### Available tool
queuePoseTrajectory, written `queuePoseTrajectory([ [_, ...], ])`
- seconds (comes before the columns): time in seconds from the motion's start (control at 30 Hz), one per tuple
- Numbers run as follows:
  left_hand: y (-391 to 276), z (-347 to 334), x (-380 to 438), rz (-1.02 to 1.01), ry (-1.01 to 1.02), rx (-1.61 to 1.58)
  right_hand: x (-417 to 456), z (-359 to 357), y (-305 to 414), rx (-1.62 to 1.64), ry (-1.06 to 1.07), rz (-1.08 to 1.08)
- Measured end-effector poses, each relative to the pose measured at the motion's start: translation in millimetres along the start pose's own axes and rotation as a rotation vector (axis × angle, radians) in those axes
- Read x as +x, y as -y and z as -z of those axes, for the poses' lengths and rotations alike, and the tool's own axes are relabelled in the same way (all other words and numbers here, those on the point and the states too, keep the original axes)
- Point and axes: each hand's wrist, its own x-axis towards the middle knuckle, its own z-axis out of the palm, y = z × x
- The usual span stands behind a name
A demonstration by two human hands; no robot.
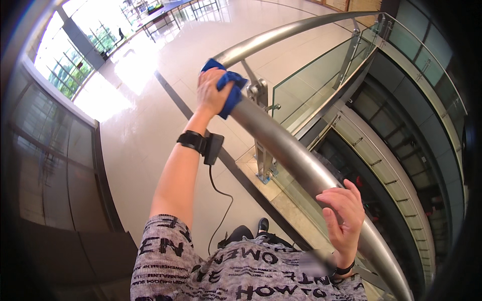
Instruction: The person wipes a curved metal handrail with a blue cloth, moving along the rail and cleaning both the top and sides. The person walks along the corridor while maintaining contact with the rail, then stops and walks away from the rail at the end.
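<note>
A thick brushed-metal handrail (280, 139) curves from the lower right up past the middle and away to the far right. My left hand (214, 90) grips a blue cloth (232, 98) that is wrapped over the top of the rail. Lower down, my right hand (344, 216) is at the rail with its fingers apart and curled, holding nothing. Whether its fingertips touch the metal I cannot tell. A black strap with a small box (213, 148) sits on my left wrist, and a cable hangs from it.
Below the rail stand a metal post (263, 161) and glass panels (308, 94). Beyond them an open drop shows lower curved balconies (388, 177). Pale glossy tiles (131, 158) cover the floor. Tables (162, 15) stand near bright windows at the far left.
</note>
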Motion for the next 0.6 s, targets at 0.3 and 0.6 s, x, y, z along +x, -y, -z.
queuePoseTrajectory([
  [0.3, 71, -8, 68, 0.586, 0.38, -0.054, -2, 2, 2, 0.02, -0.071, -0.002],
  [0.6, 67, -14, 140, 0.208, 0.938, 0.307, 22, -19, 17, -0.173, -0.197, -0.095],
])
